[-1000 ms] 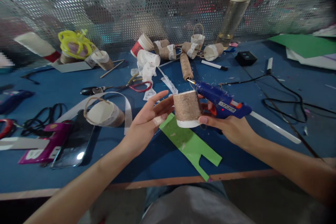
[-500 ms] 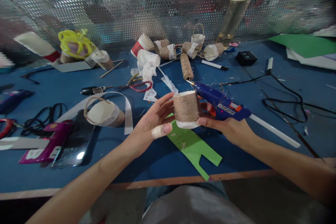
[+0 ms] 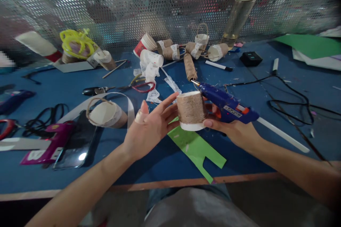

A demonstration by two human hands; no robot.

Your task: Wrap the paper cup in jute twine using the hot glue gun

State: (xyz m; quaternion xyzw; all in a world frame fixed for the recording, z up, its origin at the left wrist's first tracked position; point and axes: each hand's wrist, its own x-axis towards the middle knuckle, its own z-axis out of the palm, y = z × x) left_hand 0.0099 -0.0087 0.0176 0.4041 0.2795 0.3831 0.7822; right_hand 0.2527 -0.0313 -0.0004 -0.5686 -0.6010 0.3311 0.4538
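Note:
A small cup wrapped in brown twine (image 3: 191, 109), with a white band at its lower edge, is held above the table. My right hand (image 3: 226, 124) grips its right side, thumb near the white band. The same hand has a blue glue gun (image 3: 223, 101) in it, nozzle pointing left past the cup. My left hand (image 3: 153, 126) is open at the cup's left side, palm up, fingertips touching or just behind the twine. Its bandaged thumb stands away from the cup. Below the cup lies a green paper cutout (image 3: 198, 149).
Left on the blue table (image 3: 112, 163) are a handled cup (image 3: 108, 114), a phone (image 3: 77, 145) and a magenta glue gun (image 3: 57, 140). Behind lie scissors (image 3: 144, 87), lace (image 3: 151, 74), a twine roll (image 3: 190, 67) and several wrapped cups. A bottle (image 3: 238, 14) leans against the mesh.
My left thumb has swung up and away from the cup, opening the hand. The cup and glue gun in my right hand have shifted very slightly to the right.

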